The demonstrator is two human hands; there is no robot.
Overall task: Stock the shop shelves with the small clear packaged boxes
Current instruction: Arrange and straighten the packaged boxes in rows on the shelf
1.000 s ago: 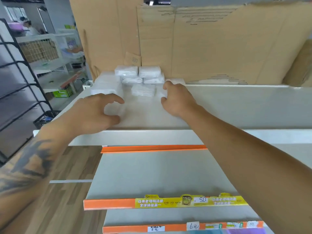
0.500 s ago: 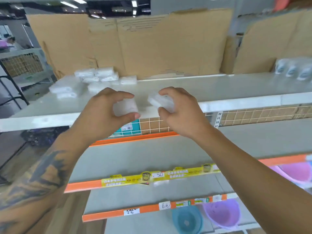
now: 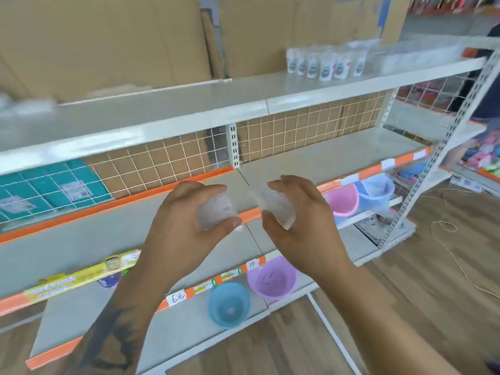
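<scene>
Each hand carried one small clear box in front of the shelves. The left hand (image 3: 186, 226) gripped the left clear box (image 3: 217, 213), with the fingers curled over its top and the thumb under it. The right hand (image 3: 303, 228) gripped the right clear box (image 3: 276, 209) in the same way, thumb below and fingers above. The two boxes were near each other at the middle of the frame, just apart, and both were held in the air, not resting on any shelf.

The relation that mattered was the place of the boxes against the shelves. Directly behind and slightly above the hands lay the middle shelf (image 3: 338, 155) with its orange front strip, and it looked bare there. The top shelf (image 3: 189, 104) ran higher, across the upper part of the frame, and at its upper right stood a row of white pouches (image 3: 324, 63). Below the hands were the lower shelves with a blue bowl (image 3: 229, 304) and a purple bowl (image 3: 272, 278).

Both hands seemed about equally near to the middle shelf; the right hand stood closer to the right section, past the white upright post (image 3: 233, 144). The long axis of the boxes could not be told, because the motion blurred them. Probably a forward reach would bring them onto a shelf.
</scene>
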